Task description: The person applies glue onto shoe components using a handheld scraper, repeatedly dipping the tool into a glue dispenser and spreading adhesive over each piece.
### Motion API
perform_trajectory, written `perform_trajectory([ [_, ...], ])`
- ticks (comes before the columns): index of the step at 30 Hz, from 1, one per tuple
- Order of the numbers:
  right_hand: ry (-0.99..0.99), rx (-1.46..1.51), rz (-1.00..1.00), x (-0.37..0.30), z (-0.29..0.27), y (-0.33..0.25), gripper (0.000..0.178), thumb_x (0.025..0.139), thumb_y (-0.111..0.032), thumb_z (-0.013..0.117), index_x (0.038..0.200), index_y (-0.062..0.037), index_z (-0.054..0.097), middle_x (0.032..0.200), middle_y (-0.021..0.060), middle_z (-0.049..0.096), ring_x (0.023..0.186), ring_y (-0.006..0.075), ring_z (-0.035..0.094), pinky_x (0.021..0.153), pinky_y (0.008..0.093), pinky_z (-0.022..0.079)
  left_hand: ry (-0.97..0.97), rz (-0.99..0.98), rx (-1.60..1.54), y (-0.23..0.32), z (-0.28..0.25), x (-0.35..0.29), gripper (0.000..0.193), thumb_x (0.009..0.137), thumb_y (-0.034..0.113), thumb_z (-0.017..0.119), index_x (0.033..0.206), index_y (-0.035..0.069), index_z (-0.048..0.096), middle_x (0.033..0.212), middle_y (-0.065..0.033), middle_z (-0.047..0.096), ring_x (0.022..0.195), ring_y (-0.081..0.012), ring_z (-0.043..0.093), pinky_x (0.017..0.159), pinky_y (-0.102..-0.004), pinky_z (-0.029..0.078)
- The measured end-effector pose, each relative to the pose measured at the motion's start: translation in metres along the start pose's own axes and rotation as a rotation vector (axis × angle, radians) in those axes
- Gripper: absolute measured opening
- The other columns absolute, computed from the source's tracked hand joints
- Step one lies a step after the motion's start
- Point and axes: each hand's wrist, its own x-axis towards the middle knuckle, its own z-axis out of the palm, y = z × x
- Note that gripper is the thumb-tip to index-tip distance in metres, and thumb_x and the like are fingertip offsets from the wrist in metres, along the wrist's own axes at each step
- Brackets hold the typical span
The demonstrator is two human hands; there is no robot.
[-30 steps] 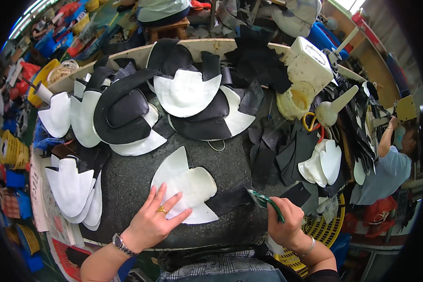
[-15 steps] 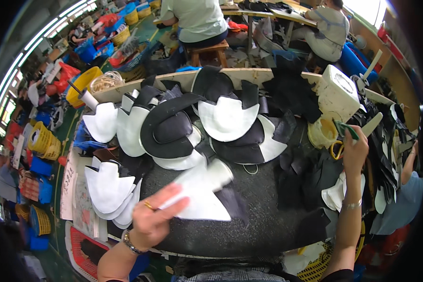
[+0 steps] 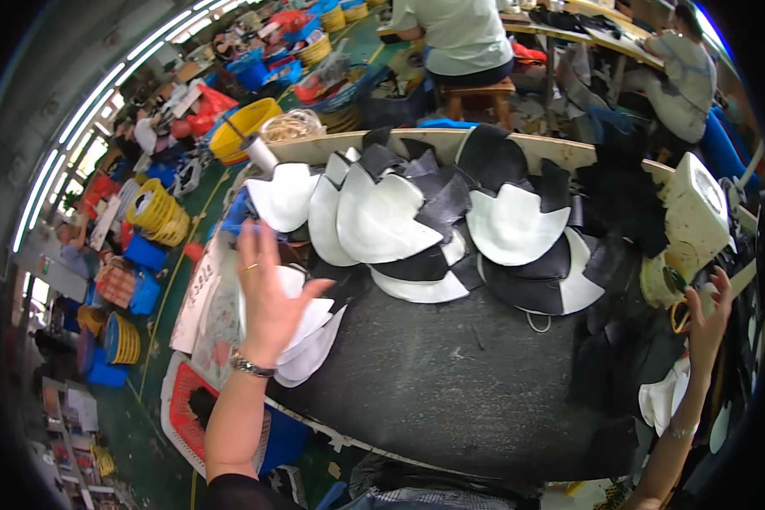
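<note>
My left hand (image 3: 268,297) is raised with fingers spread and nothing in it, over a stack of white scalloped pieces (image 3: 310,344) at the left of the bench. My right hand (image 3: 707,316) is by the bench's right edge, its fingers apart and no object visible in them. Just left of it are a yellow scissor handle (image 3: 678,316) and a crusted yellowish pot (image 3: 654,280), with a green handle (image 3: 673,279) at the pot. Farther back, a white curved piece (image 3: 382,217) lies on black and white pieces, beside another white curved piece (image 3: 518,223).
The dark bench top (image 3: 450,374) has a raised pale back edge (image 3: 348,144). A grimy white box (image 3: 697,204) stands at the back right. Beside the bench's left front is a red and white basket (image 3: 187,408). One person (image 3: 467,42) sits beyond the bench.
My left hand has released the white piece, which now lies on the back group, and has drawn left, opening. My right hand has let go of the green-handled thing. The view has swung left.
</note>
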Motion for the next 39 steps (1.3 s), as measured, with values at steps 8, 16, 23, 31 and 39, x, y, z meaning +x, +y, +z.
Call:
perform_trajectory([
  [8, -1.058, 1.073, 0.232, -0.091, 0.042, -0.257, 0.025, 0.097, -0.012, 0.061, 0.119, 0.0008, 0.062, 0.113, 0.0121, 0.066, 0.101, 0.0205, 0.067, 0.085, 0.0318, 0.055, -0.067, -0.957, -0.593, -0.125, -0.025, -0.098, 0.076, 0.086, 0.029, 0.08, 0.133, -0.015, 0.04, 0.122, -0.0223, 0.059, 0.104, -0.0219, 0.062, 0.088, -0.0299, 0.051],
  [16, -1.52, 1.431, 0.712, -0.185, 0.174, -0.451, 0.062, 0.094, -0.034, 0.07, 0.125, 0.0161, 0.054, 0.119, 0.0215, 0.065, 0.109, 0.0269, 0.065, 0.097, 0.0371, 0.052, -0.19, -1.065, -1.213, -0.078, -0.014, -0.105, 0.054, 0.086, 0.021, 0.079, 0.125, -0.009, 0.058, 0.116, -0.0126, 0.068, 0.103, -0.0182, 0.066, 0.091, -0.0301, 0.051],
  [23, -1.585, 1.441, 0.563, -0.204, 0.127, -0.411, 0.035, 0.079, -0.014, 0.084, 0.106, 0.0047, 0.07, 0.101, 0.0111, 0.073, 0.091, 0.0188, 0.07, 0.084, 0.0342, 0.056, 0.013, -0.606, -0.88, -0.047, -0.046, -0.189, 0.093, 0.065, 0.03, 0.095, 0.137, -0.002, 0.045, 0.132, -0.0169, 0.05, 0.121, -0.0268, 0.051, 0.107, -0.0443, 0.04],
  [31, -1.525, 1.73, 0.088, -0.162, 0.076, -0.348, 0.076, 0.086, -0.024, 0.077, 0.148, -0.0009, 0.04, 0.153, 0.0145, 0.04, 0.141, 0.0247, 0.041, 0.117, 0.0403, 0.032, 0.123, -0.469, -1.817, 0.007, -0.009, -0.198, 0.088, 0.099, 0.021, 0.06, 0.158, 0.014, -0.004, 0.127, -0.0199, 0.056, 0.121, -0.0305, 0.056, 0.106, -0.0476, 0.047],
  [39, -1.521, 1.447, 0.2, -0.168, 0.019, -0.312, 0.063, 0.089, -0.015, 0.072, 0.144, -0.0002, 0.047, 0.146, 0.0148, 0.051, 0.137, 0.0218, 0.046, 0.116, 0.037, 0.034, -0.187, -0.068, -1.347, 0.041, -0.006, -0.152, 0.078, 0.066, 0.026, 0.093, 0.12, 0.003, 0.043, 0.127, -0.0198, 0.061, 0.127, -0.0305, 0.056, 0.115, -0.0474, 0.029],
])
